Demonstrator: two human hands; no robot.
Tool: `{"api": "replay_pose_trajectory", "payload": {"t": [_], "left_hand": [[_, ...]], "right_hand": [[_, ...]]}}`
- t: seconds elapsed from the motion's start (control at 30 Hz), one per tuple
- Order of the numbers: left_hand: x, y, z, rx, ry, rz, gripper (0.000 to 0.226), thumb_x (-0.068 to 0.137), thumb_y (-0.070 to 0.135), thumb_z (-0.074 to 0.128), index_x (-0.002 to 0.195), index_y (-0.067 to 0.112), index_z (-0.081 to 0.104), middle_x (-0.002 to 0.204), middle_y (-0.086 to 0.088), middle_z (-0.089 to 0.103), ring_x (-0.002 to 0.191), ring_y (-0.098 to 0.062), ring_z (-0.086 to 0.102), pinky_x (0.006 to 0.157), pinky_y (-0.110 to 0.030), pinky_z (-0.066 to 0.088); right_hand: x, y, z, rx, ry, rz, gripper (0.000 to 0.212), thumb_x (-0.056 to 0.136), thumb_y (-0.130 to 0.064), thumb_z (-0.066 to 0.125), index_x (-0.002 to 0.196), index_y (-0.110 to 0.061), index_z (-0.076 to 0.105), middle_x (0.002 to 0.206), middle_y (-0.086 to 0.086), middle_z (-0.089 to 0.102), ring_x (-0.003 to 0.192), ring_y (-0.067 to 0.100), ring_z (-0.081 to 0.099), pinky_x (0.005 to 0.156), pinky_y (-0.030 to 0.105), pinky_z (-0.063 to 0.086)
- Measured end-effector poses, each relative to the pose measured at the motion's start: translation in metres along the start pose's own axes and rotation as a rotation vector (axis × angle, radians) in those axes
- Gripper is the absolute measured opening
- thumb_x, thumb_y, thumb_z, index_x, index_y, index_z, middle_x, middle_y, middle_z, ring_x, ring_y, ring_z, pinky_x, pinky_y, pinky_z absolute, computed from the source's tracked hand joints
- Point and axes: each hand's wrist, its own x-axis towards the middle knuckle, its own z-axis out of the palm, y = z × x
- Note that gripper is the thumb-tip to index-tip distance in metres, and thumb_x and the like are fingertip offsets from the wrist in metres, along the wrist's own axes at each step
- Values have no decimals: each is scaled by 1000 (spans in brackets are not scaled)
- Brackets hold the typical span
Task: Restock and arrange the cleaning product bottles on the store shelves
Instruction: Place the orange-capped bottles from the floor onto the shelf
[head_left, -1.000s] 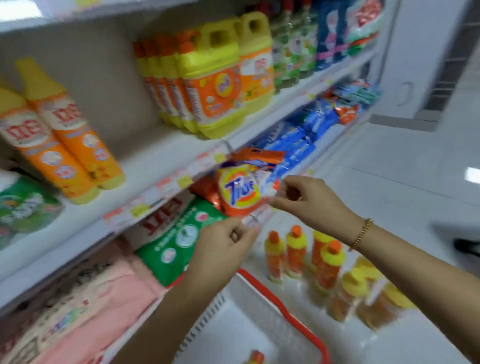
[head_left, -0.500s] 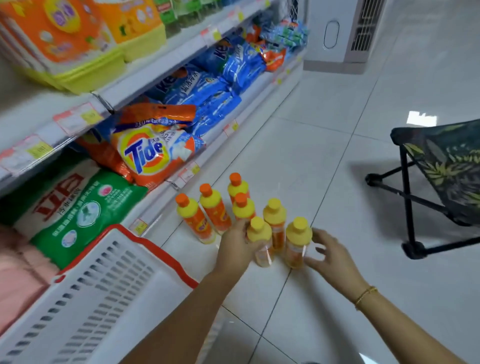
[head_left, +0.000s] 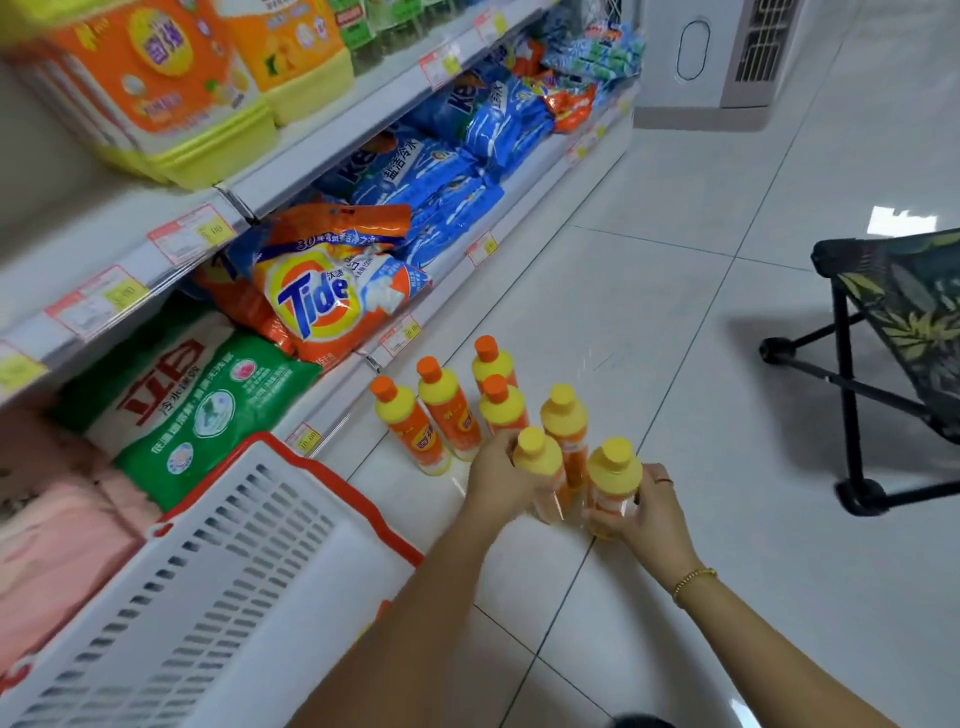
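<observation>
Several small orange detergent bottles stand in a cluster on the white tiled floor by the bottom shelf. My left hand (head_left: 506, 480) grips a yellow-capped bottle (head_left: 540, 457) at the cluster's near side. My right hand (head_left: 641, 506) wraps round another yellow-capped bottle (head_left: 613, 475) right beside it. A third yellow-capped bottle (head_left: 563, 415) stands just behind them. Bottles with orange caps (head_left: 447, 402) stand further back, toward the shelf. Large yellow jugs (head_left: 171, 98) sit on the shelf above at upper left.
A white basket with a red rim (head_left: 208, 561) sits at lower left. A Tide bag (head_left: 332, 296), a green bag (head_left: 208, 400) and blue bags (head_left: 452, 176) fill the bottom shelf. A folding stool (head_left: 893, 332) stands right; a white appliance (head_left: 717, 52) behind.
One second ago both hands were at the Tide bag on the shelf. They dropped to the floor bottles, and my right hand has since closed round a yellow-capped bottle.
</observation>
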Motion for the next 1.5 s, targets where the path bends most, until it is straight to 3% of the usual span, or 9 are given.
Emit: {"api": "replay_pose_trajectory", "payload": {"t": [0.1, 0.2, 0.37, 0.53, 0.67, 0.8, 1.13, 1.27, 1.5], "left_hand": [[0, 12, -17, 189, -270, 56, 53, 68, -4, 63, 115, 20, 63, 98, 5, 60, 87, -10, 56, 61, -15, 46], [2, 9, -13, 113, -327, 21, 58, 68, -4, 71, 120, 16, 57, 104, 5, 58, 93, -9, 55, 71, -16, 50], [2, -8, 16, -62, -27, -9, 83, 41, 44, 87, 115, 19, 58, 114, 3, 65, 107, -16, 61, 91, -35, 52], [-1, -13, 31, -65, 241, 27, 68, 61, 27, 89, 119, 17, 55, 118, 1, 60, 106, -17, 56, 92, -34, 47], [6, -7, 22, -63, 146, -12, 68, 64, 15, 82, 125, 17, 53, 118, 1, 62, 108, -18, 58, 95, -35, 47], [12, -4, -1, -11, -104, -6, 63, 70, -6, 68, 126, 20, 56, 117, 0, 59, 108, -19, 56, 86, -29, 49], [2, -11, 2, -33, 318, -107, 58, 69, 21, 86, 120, 8, 60, 105, 2, 61, 101, -21, 57, 82, -29, 43], [-14, 1, -14, 13, 270, -36, 50, 68, 11, 84, 114, 11, 64, 100, 4, 62, 96, -18, 57, 80, -28, 42], [-68, 62, -106, -124, 153, 199, 52, 67, 2, 82, 107, 28, 62, 100, 12, 69, 88, 5, 66, 70, -13, 54]], "right_hand": [[0, 2, 0, 25, -53, 26, 50, 65, -13, 85, 100, -27, 54, 97, -7, 48, 87, 8, 49, 67, 6, 35], [-1, 3, -8, 92, -119, 15, 52, 67, -13, 76, 105, -38, 52, 99, -17, 60, 89, 4, 57, 67, 5, 40], [-2, 7, -9, 61, -100, 39, 57, 57, -19, 86, 104, -32, 57, 96, -10, 61, 85, 5, 56, 65, 13, 40], [-7, 15, -2, 43, -6, 9, 52, 64, -16, 87, 102, -26, 53, 97, -2, 50, 89, 7, 49, 69, 9, 37], [-11, 29, -11, 31, -83, -26, 50, 77, -9, 74, 103, -44, 49, 93, -14, 55, 83, 7, 50, 64, 14, 36], [-9, 42, -12, 31, -63, 28, 52, 74, -16, 78, 115, -34, 53, 110, -21, 58, 87, 16, 52, 70, 24, 39], [-14, 30, 3, 57, 73, 2, 51, 68, -17, 85, 105, -30, 52, 95, -23, 58, 91, 13, 58, 74, 16, 42], [-17, 23, -2, 81, 66, -19, 49, 65, -16, 86, 96, -36, 54, 92, -17, 64, 91, 6, 62, 83, 24, 50], [-27, -38, -36, 135, -11, -144, 48, 64, -9, 86, 97, -33, 60, 93, -28, 67, 86, -5, 64, 70, 6, 48]]}}
